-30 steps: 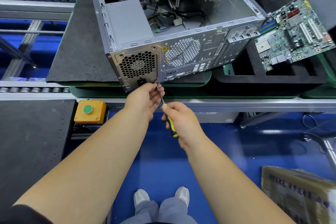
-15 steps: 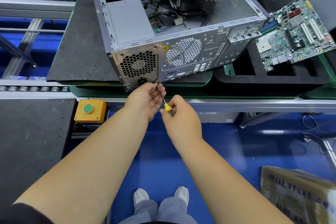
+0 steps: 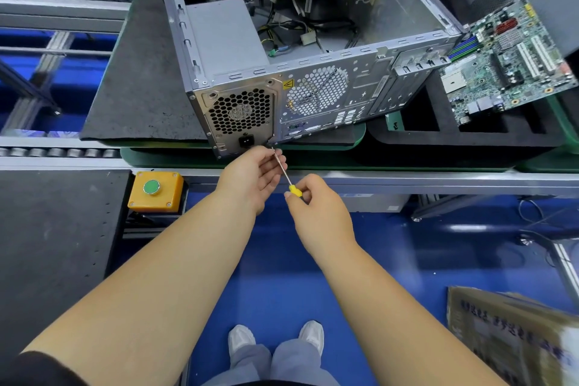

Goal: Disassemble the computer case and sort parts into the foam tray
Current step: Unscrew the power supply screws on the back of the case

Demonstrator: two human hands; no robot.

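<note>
An open grey computer case point(image 3: 313, 94) lies on its side on the bench, rear panel toward me, with loose cables inside. Its power supply point(image 3: 241, 116) sits at the near left corner. My right hand point(image 3: 316, 207) grips the yellow handle of a screwdriver point(image 3: 286, 177); the tip meets the lower right corner of the power supply plate. My left hand point(image 3: 253, 175) pinches the metal shaft close to the tip. A green motherboard point(image 3: 507, 63) lies tilted over the black foam tray point(image 3: 445, 135) to the right.
A yellow box with a green button point(image 3: 155, 190) is mounted left of my hands. A dark mat point(image 3: 141, 88) lies under and left of the case. A cardboard box point(image 3: 513, 338) stands on the blue floor at lower right. A metal rail runs along the bench edge.
My right hand has turned on the handle, so that less of the yellow and black grip shows. The left hand stays on the shaft and the tip stays at the same screw.
</note>
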